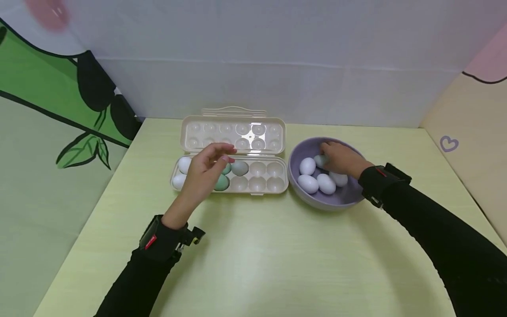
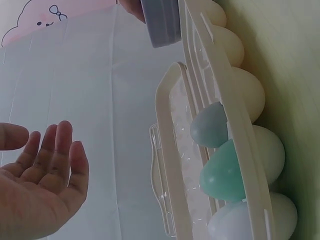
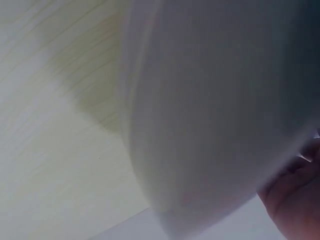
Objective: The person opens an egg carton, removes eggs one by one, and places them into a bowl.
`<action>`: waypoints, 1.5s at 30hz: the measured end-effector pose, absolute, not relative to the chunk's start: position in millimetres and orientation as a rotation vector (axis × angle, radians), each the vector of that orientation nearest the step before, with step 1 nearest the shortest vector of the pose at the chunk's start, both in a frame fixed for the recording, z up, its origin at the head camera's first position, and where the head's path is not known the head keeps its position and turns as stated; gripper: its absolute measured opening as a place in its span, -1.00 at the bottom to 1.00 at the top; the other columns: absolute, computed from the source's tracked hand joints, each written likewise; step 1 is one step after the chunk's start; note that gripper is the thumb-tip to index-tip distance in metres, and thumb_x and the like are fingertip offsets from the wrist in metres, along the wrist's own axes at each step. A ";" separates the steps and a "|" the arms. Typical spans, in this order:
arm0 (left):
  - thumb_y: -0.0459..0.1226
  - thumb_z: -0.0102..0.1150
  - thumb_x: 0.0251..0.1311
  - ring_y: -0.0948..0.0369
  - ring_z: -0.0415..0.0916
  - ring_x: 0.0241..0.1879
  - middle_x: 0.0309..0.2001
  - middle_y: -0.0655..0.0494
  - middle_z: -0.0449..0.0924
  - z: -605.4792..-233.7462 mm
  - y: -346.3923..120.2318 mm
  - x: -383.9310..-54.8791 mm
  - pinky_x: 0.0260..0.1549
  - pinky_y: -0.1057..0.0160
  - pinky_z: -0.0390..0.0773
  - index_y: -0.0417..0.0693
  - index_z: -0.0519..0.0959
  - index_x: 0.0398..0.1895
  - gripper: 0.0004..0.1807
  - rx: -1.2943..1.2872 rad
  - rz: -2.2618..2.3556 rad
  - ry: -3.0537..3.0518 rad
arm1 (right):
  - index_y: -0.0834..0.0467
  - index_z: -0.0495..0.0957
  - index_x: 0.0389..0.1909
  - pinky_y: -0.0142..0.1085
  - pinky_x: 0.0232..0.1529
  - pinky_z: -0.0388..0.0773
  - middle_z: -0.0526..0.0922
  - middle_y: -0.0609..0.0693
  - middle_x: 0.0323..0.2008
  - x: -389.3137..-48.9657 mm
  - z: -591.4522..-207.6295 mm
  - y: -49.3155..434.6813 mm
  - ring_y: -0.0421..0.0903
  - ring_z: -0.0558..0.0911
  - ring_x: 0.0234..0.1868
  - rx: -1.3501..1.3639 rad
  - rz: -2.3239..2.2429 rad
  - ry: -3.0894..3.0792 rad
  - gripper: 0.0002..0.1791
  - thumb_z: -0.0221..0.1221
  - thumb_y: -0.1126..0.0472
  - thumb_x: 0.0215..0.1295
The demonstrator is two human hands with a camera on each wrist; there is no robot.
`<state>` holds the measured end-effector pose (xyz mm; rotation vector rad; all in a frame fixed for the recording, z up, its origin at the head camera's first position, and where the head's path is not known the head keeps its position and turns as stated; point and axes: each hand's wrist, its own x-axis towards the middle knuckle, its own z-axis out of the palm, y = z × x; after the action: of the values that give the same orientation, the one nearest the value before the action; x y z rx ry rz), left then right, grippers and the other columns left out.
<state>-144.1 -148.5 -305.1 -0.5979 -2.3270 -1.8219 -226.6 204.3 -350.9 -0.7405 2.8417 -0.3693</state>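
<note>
Over the left half of a cream egg carton (image 1: 238, 185), my left hand (image 1: 200, 174) hovers with its fingers loosely bent and nothing in them. In the left wrist view the same hand (image 2: 45, 185) has its palm and separate fingers showing. White eggs (image 1: 184, 165), a green egg (image 1: 222, 182) and a pale grey-green egg (image 1: 239, 168) sit in the carton. My right hand (image 1: 341, 157) reaches into a purple bowl (image 1: 295, 189), fingers pointing down beside a pale egg (image 1: 320, 160). Its fingertips are partly hidden, so whether they grip the egg is unclear.
Several white eggs (image 1: 308, 184) lie in the bowl. The carton's lid (image 1: 233, 132) is folded back toward the rear wall. In the right wrist view the bowl's outer side (image 3: 210, 110) fills most of the picture. A pale wooden table (image 1: 253, 259) carries everything.
</note>
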 end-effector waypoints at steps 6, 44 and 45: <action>-0.33 -0.05 0.24 0.15 0.44 -0.10 -0.06 -0.03 0.49 -307.5 -156.1 -166.2 -0.13 0.12 0.45 -0.09 0.43 -0.03 -0.76 -0.565 -1.517 -2.623 | 0.30 0.23 0.03 -0.02 -0.09 0.38 0.40 0.26 -0.09 -224.9 -340.5 208.6 0.12 0.42 -0.07 -0.683 -0.366 2.804 -0.54 0.13 0.22 0.15; -0.42 0.17 0.06 0.09 0.44 -0.13 -0.08 -0.11 0.50 -312.9 -119.0 -186.5 -0.17 0.22 0.48 -0.24 0.46 -0.01 -0.64 -0.780 -1.106 -2.747 | 0.04 0.28 0.10 -0.18 0.02 0.36 0.39 -0.11 0.03 -175.7 -265.1 155.3 -0.17 0.39 -0.01 -1.119 -0.699 2.784 -0.54 0.13 0.10 0.19; -0.42 0.17 0.06 0.10 0.44 -0.13 -0.07 -0.10 0.49 -308.6 -115.1 -181.6 -0.18 0.25 0.49 -0.24 0.46 -0.01 -0.63 -0.798 -1.197 -2.707 | 0.03 0.27 0.12 -0.20 0.00 0.37 0.36 -0.12 0.04 -174.2 -266.0 151.1 -0.19 0.39 -0.02 -1.164 -0.707 2.757 -0.50 0.16 0.08 0.17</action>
<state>-181.6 -115.1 -308.6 -0.7981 -2.7074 -1.1969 -174.2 151.1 -266.0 -1.1638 2.7573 -0.7069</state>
